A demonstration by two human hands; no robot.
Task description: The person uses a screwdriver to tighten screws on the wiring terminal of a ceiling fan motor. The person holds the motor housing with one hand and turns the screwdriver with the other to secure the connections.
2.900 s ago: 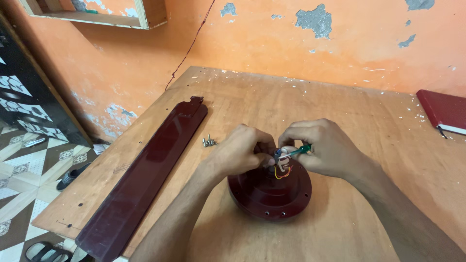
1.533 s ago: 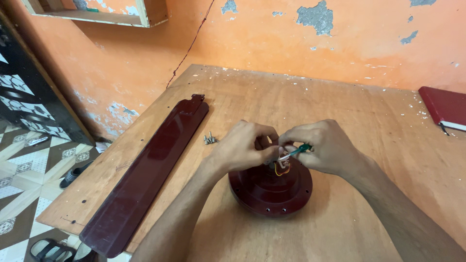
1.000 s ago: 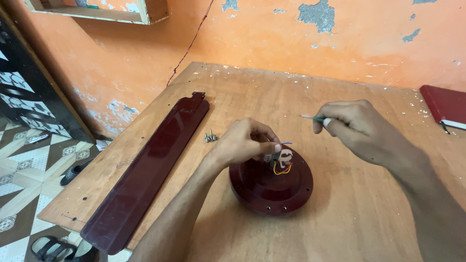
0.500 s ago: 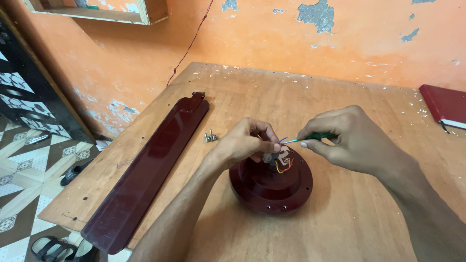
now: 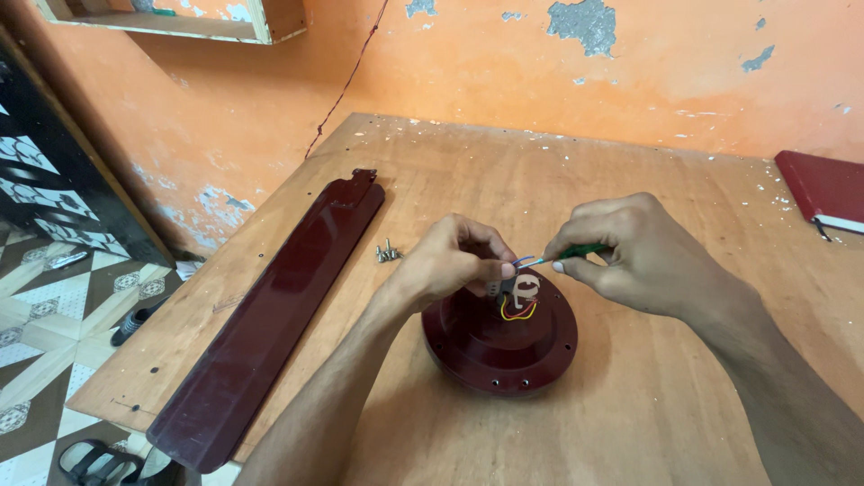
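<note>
A round dark-red fan motor [image 5: 500, 344] sits on the bench [image 5: 630, 423]. The left hand [image 5: 447, 263] pinches its small wires [image 5: 517, 309] — the right hand [image 5: 634, 254] pinches a green screwdriver [image 5: 576, 254] touching them. Farther left lie screws [image 5: 387, 253] and a fan blade [image 5: 274, 319].

Plywood table [image 5: 648, 405], bare top: one maroon fan blade [image 5: 270, 324], loose screws [image 5: 388, 253], round maroon motor housing [image 5: 500, 342], red book [image 5: 823, 189] at far edge.

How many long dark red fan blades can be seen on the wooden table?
1. The fan blade lies flat along the left side of the table, left of the round motor housing. Others may be out of view.
</note>
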